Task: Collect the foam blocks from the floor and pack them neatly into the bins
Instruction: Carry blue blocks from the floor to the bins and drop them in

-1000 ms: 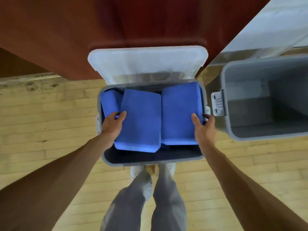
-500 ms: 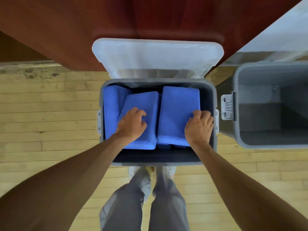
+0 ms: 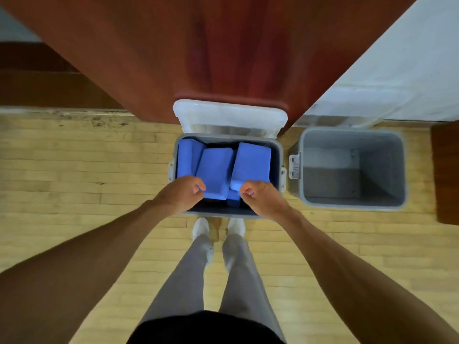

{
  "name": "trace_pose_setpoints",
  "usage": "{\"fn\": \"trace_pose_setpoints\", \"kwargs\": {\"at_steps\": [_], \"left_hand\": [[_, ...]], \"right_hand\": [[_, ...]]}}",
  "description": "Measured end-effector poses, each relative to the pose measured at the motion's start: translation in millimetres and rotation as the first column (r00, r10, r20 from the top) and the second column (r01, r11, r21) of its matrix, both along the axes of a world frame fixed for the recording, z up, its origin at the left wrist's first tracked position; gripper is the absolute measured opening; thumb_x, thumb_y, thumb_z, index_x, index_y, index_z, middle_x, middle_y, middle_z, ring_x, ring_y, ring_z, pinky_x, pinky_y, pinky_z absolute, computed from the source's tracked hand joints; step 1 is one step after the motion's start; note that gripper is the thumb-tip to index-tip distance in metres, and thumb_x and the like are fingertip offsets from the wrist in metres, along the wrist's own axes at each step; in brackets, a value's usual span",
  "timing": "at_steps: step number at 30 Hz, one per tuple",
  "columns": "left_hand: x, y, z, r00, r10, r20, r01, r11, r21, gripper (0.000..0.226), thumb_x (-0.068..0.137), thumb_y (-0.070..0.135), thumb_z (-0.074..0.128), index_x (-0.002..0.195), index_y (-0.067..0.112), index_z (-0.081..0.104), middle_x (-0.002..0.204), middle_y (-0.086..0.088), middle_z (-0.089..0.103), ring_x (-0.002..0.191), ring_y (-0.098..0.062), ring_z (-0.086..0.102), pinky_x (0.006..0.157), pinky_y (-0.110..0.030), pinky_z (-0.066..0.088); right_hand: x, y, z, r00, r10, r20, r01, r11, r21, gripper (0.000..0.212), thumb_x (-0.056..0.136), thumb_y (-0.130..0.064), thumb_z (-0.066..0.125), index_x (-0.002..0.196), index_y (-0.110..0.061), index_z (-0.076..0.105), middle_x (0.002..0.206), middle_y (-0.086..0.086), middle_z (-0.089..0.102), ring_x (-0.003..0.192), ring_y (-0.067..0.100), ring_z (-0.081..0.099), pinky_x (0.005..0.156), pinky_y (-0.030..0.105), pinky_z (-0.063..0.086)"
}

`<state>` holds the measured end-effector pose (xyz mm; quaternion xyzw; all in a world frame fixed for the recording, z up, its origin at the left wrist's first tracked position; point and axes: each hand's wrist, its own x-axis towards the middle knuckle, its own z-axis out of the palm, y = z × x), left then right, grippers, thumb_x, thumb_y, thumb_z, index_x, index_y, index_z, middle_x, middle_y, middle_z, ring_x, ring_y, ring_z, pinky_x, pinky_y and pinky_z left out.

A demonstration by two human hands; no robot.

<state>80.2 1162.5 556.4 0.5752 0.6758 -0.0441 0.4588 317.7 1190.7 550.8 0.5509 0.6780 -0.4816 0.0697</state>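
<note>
A grey bin stands on the floor in front of my feet with its lid tipped back. Inside it are several blue foam blocks: one on edge at the left wall, a flat one in the middle, and a flat one on the right. Smaller blue pieces show beneath them. My left hand hovers over the bin's near left rim with loosely curled fingers, holding nothing. My right hand hovers over the near right rim, also loosely curled around nothing.
An empty grey bin stands just right of the first. The clear lid leans against a dark red wooden panel. A white wall is at the back right, and light wooden floor lies all around.
Both hands have lifted off the two flat blocks and pulled back toward the bin's near rim. The view has risen, so the bins look smaller.
</note>
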Motion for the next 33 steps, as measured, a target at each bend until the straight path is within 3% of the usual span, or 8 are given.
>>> {"fn": "trace_pose_setpoints", "kwargs": {"at_steps": [3, 7, 10, 13, 17, 20, 26, 33], "left_hand": [[-8.0, -27.8, 68.3, 0.994, 0.085, 0.066, -0.090, 0.993, 0.078, 0.013, 0.091, 0.027, 0.055, 0.100, 0.029, 0.064, 0.101, 0.007, 0.063, 0.090, -0.012, 0.060, 0.084, -0.034, 0.051], [-22.8, -87.3, 131.3, 0.963, 0.241, 0.122, -0.254, 0.962, 0.105, 0.008, 0.092, 0.031, 0.054, 0.094, 0.036, 0.060, 0.093, 0.015, 0.061, 0.085, -0.002, 0.058, 0.073, -0.020, 0.046], [-39.2, -152.7, 149.0, 0.872, 0.464, 0.157, -0.482, 0.871, 0.097, 0.013, 0.093, 0.024, 0.057, 0.086, 0.034, 0.062, 0.089, 0.007, 0.064, 0.079, -0.010, 0.060, 0.069, -0.024, 0.048], [-56.3, -236.7, 148.1, 0.703, 0.697, 0.144, -0.707, 0.707, 0.030, 0.017, 0.093, 0.018, 0.056, 0.084, 0.029, 0.064, 0.085, -0.001, 0.064, 0.077, -0.019, 0.060, 0.070, -0.027, 0.047], [-68.0, -361.4, 137.4, 0.450, 0.889, 0.087, -0.890, 0.455, -0.040, 0.023, 0.092, 0.015, 0.056, 0.081, 0.034, 0.063, 0.081, 0.002, 0.067, 0.080, -0.022, 0.064, 0.076, -0.032, 0.050], [-69.5, -444.0, 137.0, 0.278, 0.956, 0.096, -0.957, 0.284, -0.058, 0.020, 0.093, 0.015, 0.054, 0.087, 0.030, 0.065, 0.084, 0.003, 0.069, 0.081, -0.013, 0.066, 0.076, -0.027, 0.050], [-79.9, -604.4, 136.5, -0.025, 0.995, 0.099, -0.996, -0.016, -0.090, 0.017, 0.095, 0.019, 0.049, 0.102, 0.021, 0.064, 0.096, 0.001, 0.067, 0.085, -0.012, 0.064, 0.074, -0.023, 0.048], [-47.0, -755.6, 128.2, -0.586, 0.805, 0.091, -0.810, -0.577, -0.107, 0.022, 0.098, 0.018, 0.046, 0.109, 0.011, 0.063, 0.094, -0.005, 0.066, 0.085, -0.017, 0.064, 0.069, -0.025, 0.049]], "right_hand": [[-9.3, -7.7, 68.1, 0.993, 0.078, -0.087, -0.072, 0.995, 0.072, 0.018, 0.095, -0.025, 0.052, 0.105, -0.018, 0.066, 0.102, -0.005, 0.067, 0.093, 0.013, 0.063, 0.081, 0.030, 0.052], [-29.3, -25.6, 119.9, 0.970, 0.227, -0.089, -0.217, 0.970, 0.109, 0.021, 0.097, -0.028, 0.050, 0.104, -0.017, 0.066, 0.096, -0.009, 0.065, 0.086, 0.009, 0.060, 0.079, 0.030, 0.052], [-51.8, -46.4, 131.9, 0.938, 0.341, -0.068, -0.337, 0.939, 0.060, 0.023, 0.098, -0.033, 0.049, 0.104, -0.017, 0.065, 0.098, -0.007, 0.066, 0.088, 0.009, 0.061, 0.076, 0.025, 0.052], [-76.8, -76.3, 131.6, 0.892, 0.452, -0.025, -0.452, 0.891, -0.032, 0.019, 0.098, -0.032, 0.052, 0.109, -0.021, 0.063, 0.089, -0.018, 0.058, 0.080, -0.006, 0.053, 0.062, 0.007, 0.041], [-114.0, -124.1, 120.3, 0.817, 0.576, 0.014, -0.573, 0.815, -0.090, 0.018, 0.095, -0.035, 0.055, 0.107, -0.024, 0.064, 0.095, -0.015, 0.062, 0.093, 0.003, 0.060, 0.074, 0.015, 0.046], [-155.4, -168.4, 114.1, 0.744, 0.667, 0.043, -0.660, 0.743, -0.110, 0.019, 0.094, -0.035, 0.056, 0.108, -0.024, 0.065, 0.101, -0.009, 0.065, 0.097, 0.007, 0.061, 0.080, 0.023, 0.050], [-262.5, -295.6, 111.8, 0.595, 0.799, 0.091, -0.787, 0.602, -0.137, 0.009, 0.094, -0.029, 0.056, 0.098, -0.024, 0.063, 0.094, -0.004, 0.066, 0.085, 0.011, 0.065, 0.075, 0.025, 0.050], [-361.4, -427.6, 113.8, 0.340, 0.929, 0.144, -0.913, 0.363, -0.187, 0.014, 0.094, -0.023, 0.055, 0.103, -0.016, 0.063, 0.094, 0.000, 0.066, 0.074, 0.010, 0.061, 0.063, 0.019, 0.045]]}}
